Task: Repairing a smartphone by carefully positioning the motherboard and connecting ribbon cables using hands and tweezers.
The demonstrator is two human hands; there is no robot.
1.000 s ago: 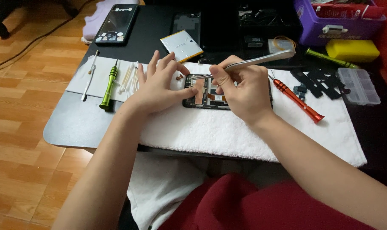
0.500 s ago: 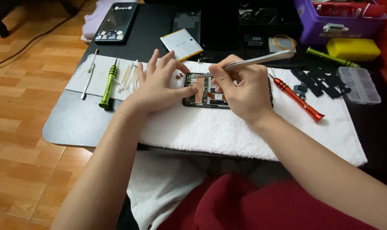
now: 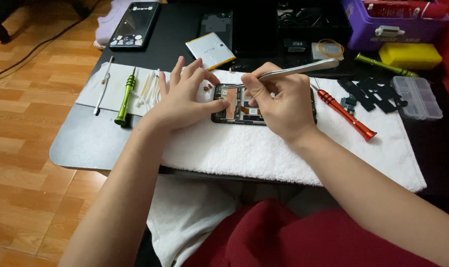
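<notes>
On the white towel: an opened phone [image 3: 242, 106] lies flat with its back cover off, circuit boards and a copper-coloured patch showing, near the middle of the dark table [image 3: 81, 143].
Left hand: the left hand [image 3: 185, 96] rests on the phone's left end, fingers spread wide and lightly curled, fingertips pressing the frame to steady it; it grips nothing.
Right hand: the right hand [image 3: 279, 101] pinches a pair of metal tweezers [image 3: 288, 71] between thumb and forefingers, like a pen, tips lowered to the phone's upper left corner.
Tweezer tips: whether they hold a part is too small to tell.
How the phone handles: it looks light, stiff and thin, but its bare boards and thin ribbon cables are judged fragile, and the small parts slippery.
Where to take hold: best by the outer frame edges, never by the exposed boards; the towel gives grip beneath.
Close by: a red screwdriver [image 3: 345, 113] lies just right of the phone, a green screwdriver [image 3: 125, 99] to the left, a flat battery [image 3: 210, 49] behind, and a clear parts box [image 3: 416, 97] at far right.
</notes>
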